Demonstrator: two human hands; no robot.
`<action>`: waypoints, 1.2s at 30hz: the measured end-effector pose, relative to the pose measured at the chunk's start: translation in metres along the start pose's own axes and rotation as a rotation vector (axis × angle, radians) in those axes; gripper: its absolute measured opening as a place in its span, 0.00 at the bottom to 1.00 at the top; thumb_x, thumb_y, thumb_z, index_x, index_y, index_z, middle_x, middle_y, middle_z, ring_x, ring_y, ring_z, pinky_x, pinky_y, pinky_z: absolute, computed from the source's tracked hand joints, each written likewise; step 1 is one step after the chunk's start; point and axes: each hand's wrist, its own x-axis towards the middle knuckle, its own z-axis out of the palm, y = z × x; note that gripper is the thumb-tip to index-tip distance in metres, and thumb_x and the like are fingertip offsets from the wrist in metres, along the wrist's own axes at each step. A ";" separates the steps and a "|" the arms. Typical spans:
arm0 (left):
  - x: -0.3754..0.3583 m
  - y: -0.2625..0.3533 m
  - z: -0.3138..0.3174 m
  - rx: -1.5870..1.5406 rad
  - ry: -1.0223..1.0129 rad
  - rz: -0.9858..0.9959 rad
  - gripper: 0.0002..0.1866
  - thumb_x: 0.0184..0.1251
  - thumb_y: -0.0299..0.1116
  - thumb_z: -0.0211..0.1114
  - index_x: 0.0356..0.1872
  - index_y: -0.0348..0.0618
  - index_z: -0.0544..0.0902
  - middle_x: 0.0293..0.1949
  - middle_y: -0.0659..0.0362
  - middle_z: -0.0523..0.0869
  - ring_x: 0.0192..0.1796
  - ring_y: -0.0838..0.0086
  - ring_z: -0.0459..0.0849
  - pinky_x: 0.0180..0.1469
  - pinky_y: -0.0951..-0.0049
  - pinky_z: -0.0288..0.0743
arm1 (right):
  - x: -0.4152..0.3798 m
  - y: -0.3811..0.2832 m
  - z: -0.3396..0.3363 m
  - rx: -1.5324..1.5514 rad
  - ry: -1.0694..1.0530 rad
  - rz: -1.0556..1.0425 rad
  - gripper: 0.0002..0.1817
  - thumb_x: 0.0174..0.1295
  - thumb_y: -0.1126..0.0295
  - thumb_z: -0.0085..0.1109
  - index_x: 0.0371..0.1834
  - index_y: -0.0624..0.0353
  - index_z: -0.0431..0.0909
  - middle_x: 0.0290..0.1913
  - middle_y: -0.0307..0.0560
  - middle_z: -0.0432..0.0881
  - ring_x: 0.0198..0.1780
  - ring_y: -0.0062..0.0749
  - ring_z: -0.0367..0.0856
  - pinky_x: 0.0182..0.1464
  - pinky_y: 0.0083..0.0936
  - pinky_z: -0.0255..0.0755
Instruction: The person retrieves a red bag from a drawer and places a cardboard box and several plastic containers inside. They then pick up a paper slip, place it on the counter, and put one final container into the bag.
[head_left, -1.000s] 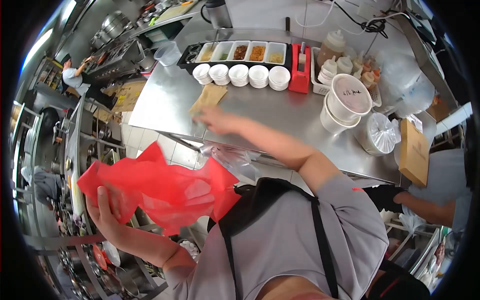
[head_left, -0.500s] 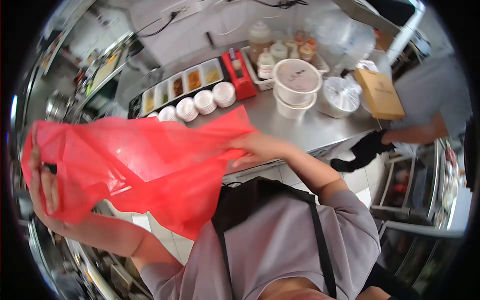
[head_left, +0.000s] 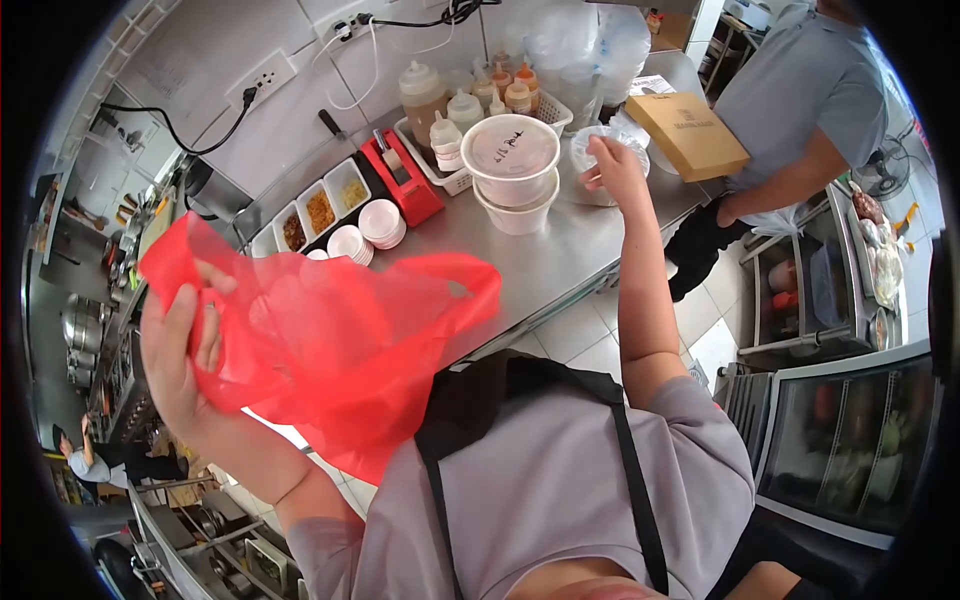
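My left hand point(head_left: 185, 345) grips a thin red plastic bag point(head_left: 330, 320), which spreads toward the right in front of my apron. The bag's folds partly cover those fingers. My right hand point(head_left: 615, 172) reaches across the counter, over a bowl wrapped in clear plastic point(head_left: 580, 152). Its fingers are apart and close to the wrap; whether they touch it is hard to see. Left of this hand, a lidded white tub with writing on top point(head_left: 513, 155) rests on another white tub point(head_left: 517, 212).
Sauce bottles point(head_left: 465, 108) fill a white basket behind the tubs. A brown box point(head_left: 688, 135) lies at the right, beside another person point(head_left: 800, 95). Seasoning trays point(head_left: 320, 212) and stacked white lids point(head_left: 382, 222) line the counter's left. A glass-door fridge point(head_left: 850, 440) stands lower right.
My right hand has let go of the red bag and moved right to the wrapped bowl. My left hand has come inward with the bag, now more bunched. The view has shifted.
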 end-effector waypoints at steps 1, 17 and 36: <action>0.005 0.000 0.010 -0.027 -0.027 0.014 0.17 0.66 0.32 0.49 0.53 0.33 0.67 0.36 0.56 0.78 0.14 0.89 0.59 0.16 0.88 0.56 | 0.006 -0.005 -0.005 -0.059 0.081 -0.027 0.19 0.63 0.63 0.47 0.46 0.69 0.74 0.30 0.51 0.80 0.24 0.27 0.80 0.22 0.22 0.73; 0.019 -0.043 0.013 -0.145 0.053 0.058 0.21 0.63 0.29 0.54 0.56 0.35 0.67 0.37 0.57 0.79 0.20 0.87 0.66 0.22 0.85 0.63 | 0.101 0.077 -0.042 -0.134 0.062 0.041 0.17 0.60 0.58 0.54 0.25 0.62 0.76 0.21 0.36 0.75 0.23 0.19 0.69 0.24 0.19 0.62; 0.073 -0.013 0.086 0.129 -0.381 0.014 0.13 0.55 0.41 0.64 0.29 0.40 0.79 0.29 0.60 0.80 0.28 0.79 0.77 0.31 0.76 0.70 | -0.093 -0.133 -0.062 0.642 -0.004 -0.626 0.14 0.66 0.66 0.47 0.28 0.66 0.72 0.23 0.39 0.69 0.22 0.14 0.61 0.20 0.11 0.51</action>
